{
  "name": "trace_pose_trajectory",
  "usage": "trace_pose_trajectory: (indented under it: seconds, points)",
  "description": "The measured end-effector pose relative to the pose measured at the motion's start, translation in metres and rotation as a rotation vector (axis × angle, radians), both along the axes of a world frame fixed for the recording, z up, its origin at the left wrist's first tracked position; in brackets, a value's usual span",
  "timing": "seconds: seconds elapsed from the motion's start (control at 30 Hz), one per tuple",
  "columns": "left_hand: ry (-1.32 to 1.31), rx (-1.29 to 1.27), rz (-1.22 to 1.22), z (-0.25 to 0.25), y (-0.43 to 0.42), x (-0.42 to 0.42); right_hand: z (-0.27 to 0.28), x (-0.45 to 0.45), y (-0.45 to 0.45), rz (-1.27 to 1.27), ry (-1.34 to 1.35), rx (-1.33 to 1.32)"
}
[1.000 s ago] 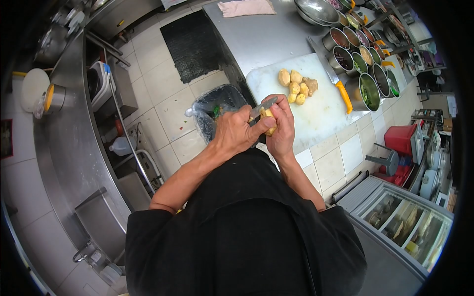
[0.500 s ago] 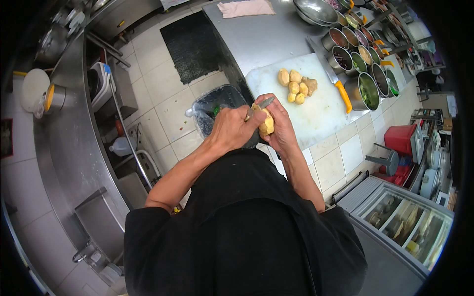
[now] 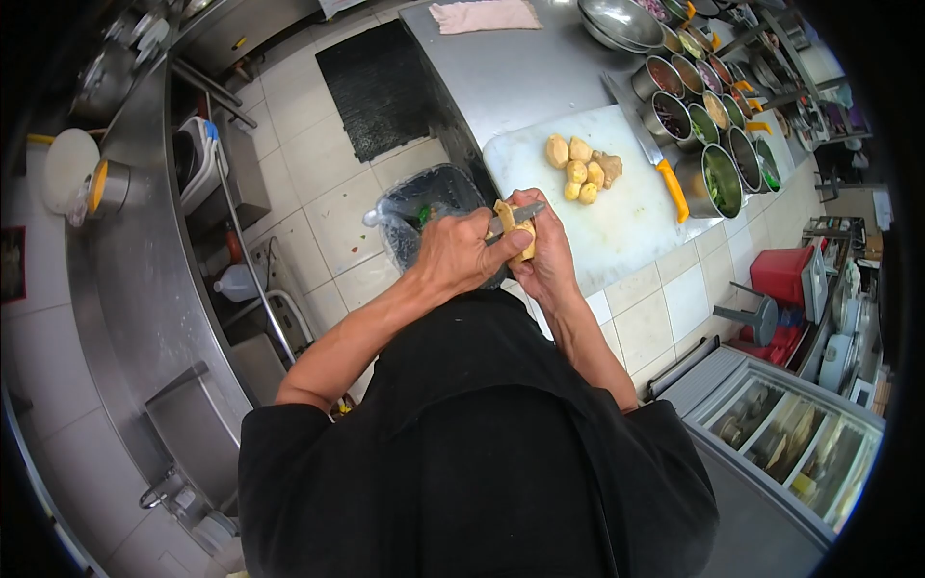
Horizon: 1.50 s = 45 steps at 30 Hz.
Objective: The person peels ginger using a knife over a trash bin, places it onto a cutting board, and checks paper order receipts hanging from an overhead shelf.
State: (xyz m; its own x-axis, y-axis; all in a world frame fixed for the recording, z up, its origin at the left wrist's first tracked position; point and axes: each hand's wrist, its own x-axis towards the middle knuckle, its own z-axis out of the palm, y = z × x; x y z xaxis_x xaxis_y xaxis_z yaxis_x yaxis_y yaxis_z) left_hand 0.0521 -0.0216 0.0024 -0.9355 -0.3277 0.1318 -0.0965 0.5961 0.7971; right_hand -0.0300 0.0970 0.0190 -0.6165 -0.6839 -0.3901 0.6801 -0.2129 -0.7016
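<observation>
My left hand [image 3: 451, 252] is closed round a small knife, its grey blade [image 3: 520, 218] lying across a pale yellow peeled piece [image 3: 521, 241]. Fingers of my right hand [image 3: 547, 252] wrap round that piece from the other side. Both hands are above the gap between a lined black bin [image 3: 393, 214] and the near edge of a white cutting board [image 3: 626, 231]. Several peeled yellow pieces [image 3: 576, 173] and a browner knobbly one [image 3: 609, 167] lie grouped on the board.
A large knife with a yellow handle [image 3: 673, 191] rests along the board's right edge. Beyond it stand several metal containers of chopped food [image 3: 720, 181]. Metal bowls [image 3: 621, 27] and a pink cloth [image 3: 485, 15] are at the counter's back. A steel counter [image 3: 145, 279] runs along the left.
The small knife and the yellow piece have shifted and turned slightly between my hands, with the blade now lying across the piece's upper part. The pieces on the board keep their places.
</observation>
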Motion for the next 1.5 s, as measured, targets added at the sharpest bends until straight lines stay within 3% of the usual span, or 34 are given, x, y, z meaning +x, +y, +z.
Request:
trace_pose_trajectory:
  seconds: [0.07,0.2,0.27,0.37,0.9,1.07,1.17,1.23,1.33,1.4,1.5]
  points:
    - [0.03,-0.028,0.007,-0.002,-0.002,-0.002,-0.005,-0.002,0.001,0.006,-0.033,-0.001]
    - [0.092,-0.19,-0.041,0.004,-0.007,0.003,-0.001,0.012,-0.012,-0.241,-0.147,0.148]
    - [0.014,-0.169,-0.038,0.0,-0.008,0.003,-0.001,0.015,-0.015,-0.28,-0.18,0.213]
    - [0.008,-0.161,-0.053,-0.002,-0.009,0.002,-0.01,0.011,-0.003,-0.16,-0.157,0.175]
    - [0.355,-0.478,-0.197,-0.034,-0.01,0.0,-0.005,0.016,-0.003,-0.221,-0.217,0.168]
    - [0.28,-0.289,-0.149,-0.029,-0.001,0.001,-0.018,0.01,0.008,-0.134,-0.291,0.021]
    - [0.294,-0.231,-0.183,-0.025,0.007,0.009,-0.014,0.016,-0.01,-0.34,-0.341,0.128]
    - [0.256,-0.145,-0.197,-0.024,0.012,0.016,-0.019,0.005,-0.005,-0.276,-0.33,0.103]
    - [-0.011,0.313,-0.061,-0.004,0.014,0.025,-0.011,-0.004,0.001,-0.181,-0.347,0.03]
    - [-0.068,0.463,-0.019,-0.012,0.011,0.027,-0.018,-0.011,0.011,-0.053,-0.321,-0.13]
    - [-0.222,0.635,0.066,-0.028,0.007,0.026,-0.014,-0.008,0.008,-0.113,-0.272,-0.08]
